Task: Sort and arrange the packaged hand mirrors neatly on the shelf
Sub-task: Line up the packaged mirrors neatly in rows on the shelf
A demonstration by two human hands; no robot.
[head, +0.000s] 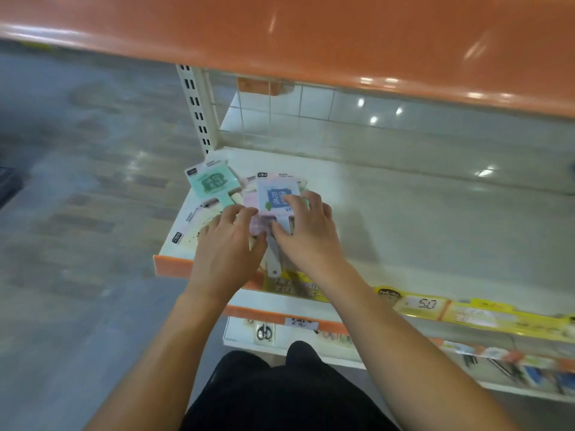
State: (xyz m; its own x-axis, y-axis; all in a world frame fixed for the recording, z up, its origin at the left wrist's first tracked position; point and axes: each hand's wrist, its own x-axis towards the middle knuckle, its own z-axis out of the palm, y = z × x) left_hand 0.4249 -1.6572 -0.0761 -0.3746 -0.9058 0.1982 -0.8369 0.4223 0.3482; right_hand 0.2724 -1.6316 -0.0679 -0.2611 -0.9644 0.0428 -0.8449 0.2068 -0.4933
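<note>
A loose pile of packaged hand mirrors lies at the left end of a white shelf (420,219). A green packaged mirror (213,181) sits at the back left, tilted. A pink packaged mirror with a blue label (277,194) lies on top of the pile, its pale handle (273,259) pointing toward me. My right hand (308,231) grips this mirror, fingers on its lower right corner and thumb by the handle. My left hand (228,244) rests on the pile just left of it, fingers curled onto the packages. A cream package (189,225) lies partly hidden under my left hand.
An orange shelf (311,35) overhangs close above. A slotted upright post (196,110) stands at the shelf's back left corner. Yellow price tags (426,304) line the front edge. Lower shelves hold scissors (264,332) and other small goods. Grey floor lies to the left.
</note>
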